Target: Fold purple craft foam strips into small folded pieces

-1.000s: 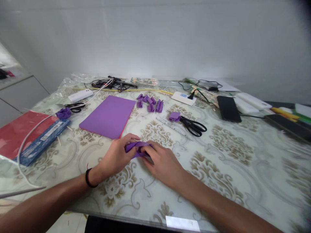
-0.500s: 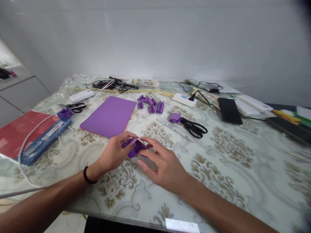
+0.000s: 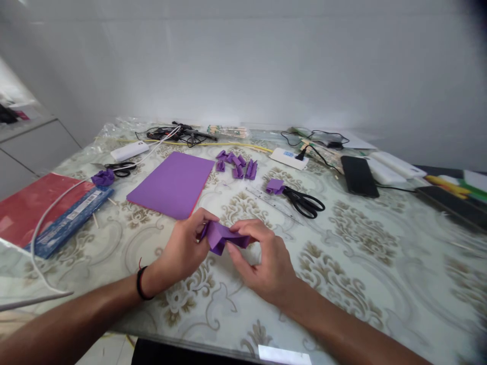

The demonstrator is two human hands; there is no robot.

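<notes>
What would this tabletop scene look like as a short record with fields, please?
Left hand: holds one end of the folded purple paper
Right hand: fingers at the paper's other end
Left of centre: purple sheet, red edge beneath
Beyond the hands: small folded purple pieces, clustered
Right of centre: black-handled scissors, clear ruler beside them
Right side: black phone, lying flat

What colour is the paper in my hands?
The paper is purple, best seen in the head view.
</notes>
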